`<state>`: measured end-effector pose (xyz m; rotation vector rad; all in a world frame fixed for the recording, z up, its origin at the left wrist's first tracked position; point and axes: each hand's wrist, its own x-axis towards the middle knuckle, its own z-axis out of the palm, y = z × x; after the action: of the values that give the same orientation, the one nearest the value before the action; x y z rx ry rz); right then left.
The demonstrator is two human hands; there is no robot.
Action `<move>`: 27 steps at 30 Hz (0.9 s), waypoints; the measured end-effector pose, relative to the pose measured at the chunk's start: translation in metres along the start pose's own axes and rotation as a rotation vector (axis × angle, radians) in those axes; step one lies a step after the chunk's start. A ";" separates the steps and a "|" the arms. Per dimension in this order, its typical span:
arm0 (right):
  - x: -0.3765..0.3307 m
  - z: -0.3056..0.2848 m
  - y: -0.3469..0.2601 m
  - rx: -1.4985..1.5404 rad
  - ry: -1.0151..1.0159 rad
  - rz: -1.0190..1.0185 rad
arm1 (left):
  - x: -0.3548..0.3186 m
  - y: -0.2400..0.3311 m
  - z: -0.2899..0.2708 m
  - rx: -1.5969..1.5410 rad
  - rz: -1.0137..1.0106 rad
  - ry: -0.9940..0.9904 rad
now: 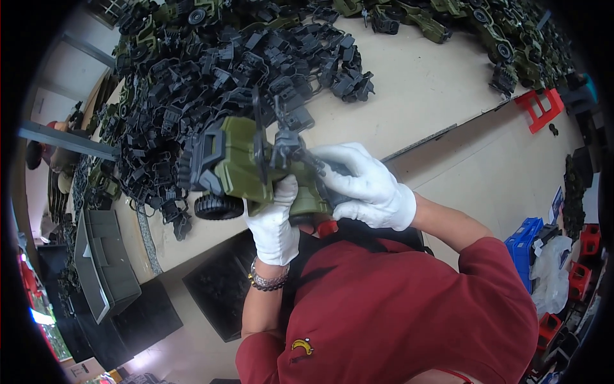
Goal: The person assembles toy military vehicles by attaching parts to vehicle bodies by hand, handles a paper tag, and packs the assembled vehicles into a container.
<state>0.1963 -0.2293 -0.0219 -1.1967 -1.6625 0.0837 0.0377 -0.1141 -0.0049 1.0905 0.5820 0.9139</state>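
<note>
My gloved left hand (pixel 276 225) grips an olive-green toy truck (pixel 244 153) by its side, holding it in the air at the table's near edge. The truck has a dark grey grille and bumper at its front and a black wheel (pixel 219 207). At its rear, my gloved right hand (pixel 366 185) is closed on a dark grey plastic part (pixel 332 181), fingers curled over it. That part touches the green body; whether it is fastened there I cannot tell. A grey figure-like piece (pixel 289 146) shows in the middle of the truck, partly blurred.
A big heap of dark grey plastic parts (pixel 224 70) covers the table (pixel 409 83) at left. Green toy vehicles (pixel 492 38) are piled at the far right. A grey bin (pixel 105 262) stands at left; a red plastic frame (pixel 538 110) and a blue crate (pixel 523 246) are at right.
</note>
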 end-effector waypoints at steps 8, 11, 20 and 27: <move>0.040 -0.003 -0.011 -0.050 0.060 -0.120 | 0.001 0.005 0.002 -0.355 -0.057 -0.057; 0.054 0.013 -0.019 -0.115 0.228 -0.266 | -0.001 0.024 0.006 -0.644 -0.280 -0.153; 0.076 0.029 -0.003 -0.150 0.483 -0.281 | -0.017 0.021 0.024 -0.574 -0.265 0.362; 0.076 0.023 -0.008 -0.166 0.340 -0.191 | -0.016 0.018 -0.015 -0.256 -0.243 0.280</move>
<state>0.1765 -0.1670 0.0236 -1.0969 -1.4927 -0.3642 0.0113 -0.1169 0.0057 0.6497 0.7864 0.9047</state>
